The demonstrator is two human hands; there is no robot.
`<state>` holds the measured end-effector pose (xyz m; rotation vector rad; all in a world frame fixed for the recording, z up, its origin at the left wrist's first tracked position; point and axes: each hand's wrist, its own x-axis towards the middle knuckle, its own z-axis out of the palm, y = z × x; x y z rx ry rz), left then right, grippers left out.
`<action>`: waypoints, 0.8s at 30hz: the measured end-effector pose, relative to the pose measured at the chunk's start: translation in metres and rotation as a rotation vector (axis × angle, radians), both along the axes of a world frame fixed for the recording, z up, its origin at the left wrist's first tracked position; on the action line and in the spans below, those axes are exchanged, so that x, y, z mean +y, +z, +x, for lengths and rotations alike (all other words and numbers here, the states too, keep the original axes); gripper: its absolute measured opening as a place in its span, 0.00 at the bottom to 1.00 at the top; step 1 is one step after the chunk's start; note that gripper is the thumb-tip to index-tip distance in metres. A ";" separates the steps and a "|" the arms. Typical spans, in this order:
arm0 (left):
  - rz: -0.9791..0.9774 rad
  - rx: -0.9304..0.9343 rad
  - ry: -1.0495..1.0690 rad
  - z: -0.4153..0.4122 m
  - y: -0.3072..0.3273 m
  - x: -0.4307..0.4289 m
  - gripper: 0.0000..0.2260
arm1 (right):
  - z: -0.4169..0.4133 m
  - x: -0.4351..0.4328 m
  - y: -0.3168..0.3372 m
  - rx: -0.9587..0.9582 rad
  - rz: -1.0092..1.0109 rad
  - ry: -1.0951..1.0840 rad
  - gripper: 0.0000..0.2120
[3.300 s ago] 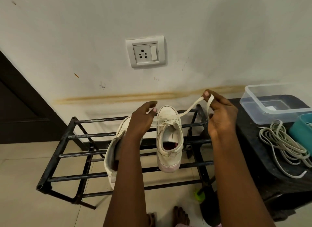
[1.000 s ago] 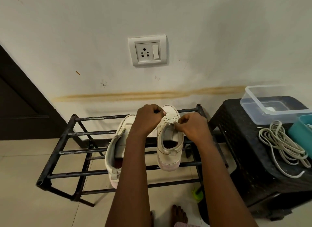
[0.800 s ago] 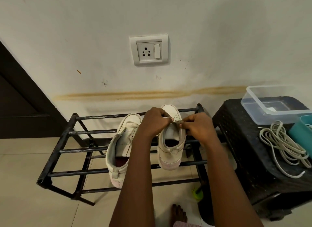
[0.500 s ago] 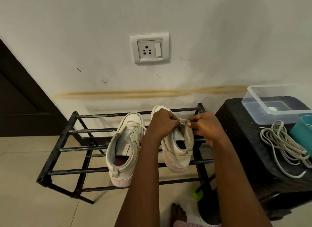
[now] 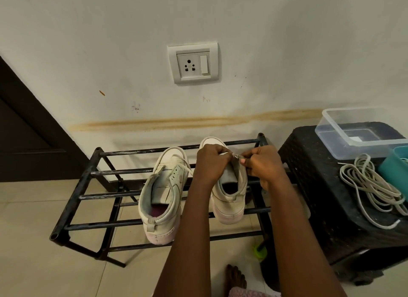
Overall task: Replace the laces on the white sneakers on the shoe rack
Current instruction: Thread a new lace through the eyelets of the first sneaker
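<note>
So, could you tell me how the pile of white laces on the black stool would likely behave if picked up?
The pile of laces would probably be floppy and light: it lies in slack, tangled loops. Lifted by one strand, it would likely trail and snag. One end nears the edge of the stool, so a push might slide it off.

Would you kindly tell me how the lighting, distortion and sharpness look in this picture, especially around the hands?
Head view: soft, dim, even light with no glare; the wide lens bows the brown wall stain slightly; left hand and right hand on the sneaker look a little soft, so the lace pinched between them is barely readable.
</note>
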<state>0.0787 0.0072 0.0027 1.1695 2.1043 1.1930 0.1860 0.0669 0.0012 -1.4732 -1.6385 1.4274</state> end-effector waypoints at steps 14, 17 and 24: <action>-0.065 -0.014 0.004 -0.001 -0.003 0.000 0.08 | -0.006 -0.007 -0.004 0.027 -0.001 -0.114 0.08; -0.086 -0.007 -0.021 -0.003 -0.002 -0.001 0.07 | -0.007 -0.009 -0.004 0.026 0.001 -0.128 0.07; -0.020 -0.088 0.077 0.004 -0.002 -0.002 0.07 | -0.008 -0.012 -0.007 0.027 -0.017 -0.112 0.11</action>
